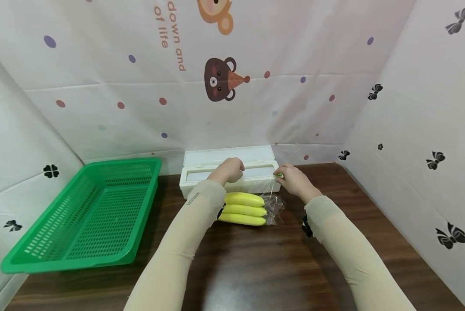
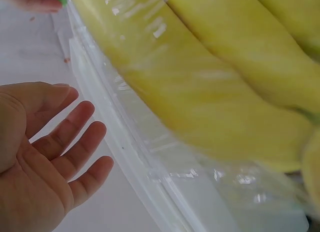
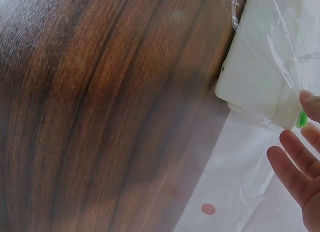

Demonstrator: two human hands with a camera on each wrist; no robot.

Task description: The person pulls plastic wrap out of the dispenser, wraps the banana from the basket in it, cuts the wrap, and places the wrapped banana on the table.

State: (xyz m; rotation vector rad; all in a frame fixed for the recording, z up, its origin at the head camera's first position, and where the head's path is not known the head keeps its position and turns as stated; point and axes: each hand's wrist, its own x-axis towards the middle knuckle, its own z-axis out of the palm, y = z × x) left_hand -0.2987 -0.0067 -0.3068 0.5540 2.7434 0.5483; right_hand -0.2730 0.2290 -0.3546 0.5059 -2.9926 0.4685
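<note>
A white plastic-wrap dispenser box (image 1: 251, 186) stands at the back of the table with its lid (image 1: 229, 155) raised. Clear film (image 1: 273, 207) hangs from its front edge and spreads over three yellow bananas (image 1: 243, 210). Above the middle of the box, my left hand (image 1: 231, 169) hovers; in the left wrist view its fingers (image 2: 82, 142) are loosely bent and hold nothing. At the box's right end my right hand (image 1: 293, 179) pinches a small green slider (image 3: 302, 119) between thumb and finger. The right wrist view shows film stretched beside the thumb.
A green plastic basket (image 1: 144, 216) sits on the left of the brown wood-grain table (image 1: 263, 268). White patterned sheets (image 1: 178, 116) rise behind the box and along both sides.
</note>
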